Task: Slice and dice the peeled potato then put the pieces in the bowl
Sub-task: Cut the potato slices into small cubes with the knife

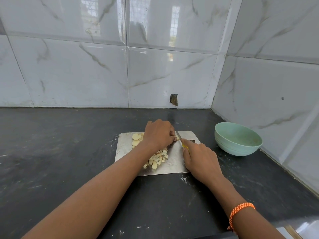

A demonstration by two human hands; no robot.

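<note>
1. Potato work sits on a dark stone desk that runs back to a marbled tile wall and meets a second tiled wall at the right corner.
2. A metal cutting board lies flat on the desk, and all the potato in view is on it.
3. A pale green bowl stands on the desk just right of the board, apart from it; its inside shows no potato, only faint marks on the wall.
4. The left hand is curled down over a potato piece at the far side of the board, fingertips pinching it against the metal.
5. The right hand grips a yellow-handled knife, forefinger laid along the top, and the blade rests on the held piece just beside the left fingertips.
6. A heap of diced cubes lies mid-board, partly hidden under the left forearm.
7. A few round slices lie stacked near the board's far left corner.
8. An orange braided band circles the right wrist.
</note>
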